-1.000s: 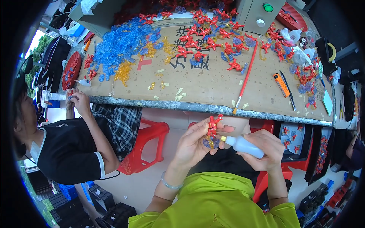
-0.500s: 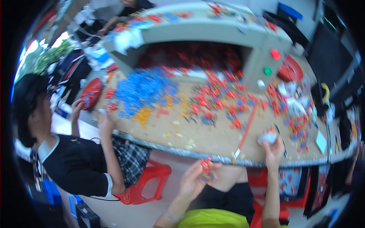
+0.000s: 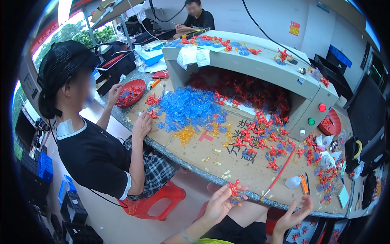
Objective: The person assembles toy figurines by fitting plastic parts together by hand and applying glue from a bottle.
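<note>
Figure [image 3: 234,188] pinched by the table's [image 3: 191,156] near edge

On my feed, the brush [image 3: 279,174] lies at 2 o'clock from the figure, its handle cutting across between it and the bottle [image 3: 292,182] at 3. Red pieces [image 3: 261,138] crowd 1 o'clock, the machine [image 3: 254,67] fills 12, the blue pile [image 3: 189,110] sits at 11, and a co-worker [image 3: 97,148] at 10. My left hand [image 3: 218,206] pinches the figure between thumb and fingers, its red top poking up past them. My right hand [image 3: 291,217], at 4, has its fingers spread.
</note>
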The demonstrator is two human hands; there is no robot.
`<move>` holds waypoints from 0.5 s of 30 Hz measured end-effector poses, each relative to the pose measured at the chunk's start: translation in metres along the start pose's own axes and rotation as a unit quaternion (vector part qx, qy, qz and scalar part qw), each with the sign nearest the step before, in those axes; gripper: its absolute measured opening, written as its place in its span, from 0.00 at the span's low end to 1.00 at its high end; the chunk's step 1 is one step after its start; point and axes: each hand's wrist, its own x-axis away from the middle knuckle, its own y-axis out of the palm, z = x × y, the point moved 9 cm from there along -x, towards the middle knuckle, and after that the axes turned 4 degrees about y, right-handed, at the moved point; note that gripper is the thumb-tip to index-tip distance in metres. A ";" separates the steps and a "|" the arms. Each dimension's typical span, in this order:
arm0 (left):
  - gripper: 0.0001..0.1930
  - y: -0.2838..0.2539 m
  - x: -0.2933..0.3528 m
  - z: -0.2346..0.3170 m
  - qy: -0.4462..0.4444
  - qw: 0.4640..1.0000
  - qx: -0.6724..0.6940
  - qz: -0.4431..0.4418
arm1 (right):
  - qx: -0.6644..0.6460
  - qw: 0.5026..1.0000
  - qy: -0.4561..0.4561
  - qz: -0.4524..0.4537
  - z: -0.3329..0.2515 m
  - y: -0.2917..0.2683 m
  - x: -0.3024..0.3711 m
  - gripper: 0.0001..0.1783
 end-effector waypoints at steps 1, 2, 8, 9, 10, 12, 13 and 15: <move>0.17 0.001 0.002 -0.003 -0.004 1.000 -0.010 -0.008 | -0.028 0.999 0.003 -0.036 -0.007 0.003 0.011 0.21; 0.17 0.005 0.005 -0.006 -0.005 1.000 -0.011 -0.012 | -0.089 0.991 0.031 -0.092 -0.009 0.011 0.023 0.19; 0.18 0.013 0.000 -0.005 0.037 0.998 -0.050 0.020 | -0.139 0.955 0.015 -0.263 -0.048 0.067 0.046 0.16; 0.17 0.010 0.000 -0.002 0.065 0.996 -0.054 0.033 | -0.116 0.954 0.000 -0.278 -0.056 0.073 0.048 0.17; 0.17 0.009 -0.003 0.004 0.083 0.992 -0.091 0.037 | -0.118 0.949 -0.011 -0.293 -0.067 0.079 0.046 0.18; 0.17 0.010 0.004 0.017 0.103 0.994 -0.036 0.025 | -0.140 0.934 -0.007 -0.330 -0.077 0.096 0.051 0.19; 0.17 0.008 0.000 0.021 0.113 0.993 -0.030 0.014 | -0.162 0.926 0.003 -0.342 -0.074 0.105 0.052 0.20; 0.16 -0.001 0.000 0.017 0.120 0.991 -0.047 0.019 | -0.198 0.911 0.061 -0.357 -0.061 0.116 0.062 0.20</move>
